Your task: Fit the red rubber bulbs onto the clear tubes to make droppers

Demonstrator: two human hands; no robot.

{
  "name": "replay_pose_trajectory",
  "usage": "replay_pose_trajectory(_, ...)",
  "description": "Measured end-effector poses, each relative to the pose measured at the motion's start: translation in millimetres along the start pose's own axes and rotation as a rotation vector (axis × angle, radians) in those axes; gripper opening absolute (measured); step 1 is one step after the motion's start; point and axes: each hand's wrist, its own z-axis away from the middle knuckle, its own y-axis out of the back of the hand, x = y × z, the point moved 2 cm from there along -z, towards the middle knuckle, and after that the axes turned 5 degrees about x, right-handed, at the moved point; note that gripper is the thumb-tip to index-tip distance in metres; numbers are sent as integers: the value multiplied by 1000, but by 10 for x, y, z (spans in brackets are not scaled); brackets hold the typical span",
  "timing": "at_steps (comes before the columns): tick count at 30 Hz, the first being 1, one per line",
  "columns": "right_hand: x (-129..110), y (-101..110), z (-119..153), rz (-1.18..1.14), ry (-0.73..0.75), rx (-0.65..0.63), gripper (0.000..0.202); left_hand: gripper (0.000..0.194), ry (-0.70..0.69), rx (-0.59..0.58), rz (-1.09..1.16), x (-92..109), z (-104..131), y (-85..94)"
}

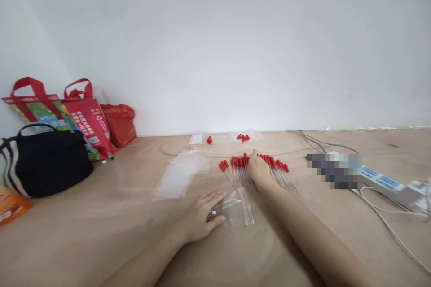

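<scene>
A row of glass droppers (239,170) with red rubber bulbs lies fanned out on the table. My right hand (259,168) reaches over the middle of this row, its fingers drawn together among the bulbs; what is between them is hidden. Nearer to me, a clear zip-lock bag (234,210) lies flat with its red seal line to the right. My left hand (206,215) rests on the bag's left side, fingers stretched out and thumb apart. Beyond it is a spread stack of zip-lock bags (177,177).
Two filled bags with red-bulbed droppers (243,137) lie against the wall. At left stand a black bag (50,161), a red and green shopping bag (89,121) and a red plastic bag (118,125). A power strip (384,180) with cables and a blurred-out object are at right.
</scene>
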Motion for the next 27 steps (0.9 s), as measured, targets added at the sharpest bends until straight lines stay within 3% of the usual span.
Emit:
replay_pose_trajectory(3,122,117,21,-164,54,43,48,51,-6,15,8,12,3,12)
replay_pose_trajectory(6,351,160,166,-621,78,57,60,51,5,21,12,12,4,17)
replay_pose_trajectory(9,546,83,418,-1075,-41,10,60,52,16,16,9,-3,1,11)
replay_pose_trajectory(11,595,28,577,-1238,-117,60,56,52,20,12,15,-7,-3,9)
replay_pose_trajectory(14,549,-20,713,-1371,-181,106,53,52,38,2,29,5,-7,16)
replay_pose_trajectory(18,430,-62,769,-1480,-211,65,54,53,61,7,37,30,-7,27)
replay_pose_trajectory(27,320,-127,957,-1531,-66,-306,42,61,115,19,128,10,-1,-6)
